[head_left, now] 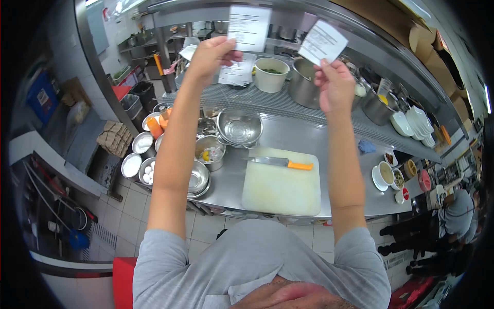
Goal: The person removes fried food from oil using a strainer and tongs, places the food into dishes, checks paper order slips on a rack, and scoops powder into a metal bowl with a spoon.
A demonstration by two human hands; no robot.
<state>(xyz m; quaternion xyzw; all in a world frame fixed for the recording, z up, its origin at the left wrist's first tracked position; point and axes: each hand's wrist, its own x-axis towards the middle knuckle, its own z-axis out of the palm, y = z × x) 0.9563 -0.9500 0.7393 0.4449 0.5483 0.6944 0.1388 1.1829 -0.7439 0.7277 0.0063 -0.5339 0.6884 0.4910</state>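
My left hand (212,57) is raised above the wire shelf and pinches a white printed paper slip (249,30) by its lower left corner. At about the same height, my right hand (335,85) grips a second printed slip (323,44), tilted, by its bottom edge. The print is too small to read. Another printed slip (237,72) hangs below my left hand by a white bucket (271,75) with green contents. Under my arms, an orange-handled knife (280,162) lies across a pale cutting board (281,190) on the steel counter.
Steel bowls (240,129) stand left of the board, near a container of eggs (147,174) and orange bottles (154,126). Large pots (304,87) and white bowls (416,123) line the shelf. Small bowls (382,175) sit at the right. Other people (455,216) stand far right.
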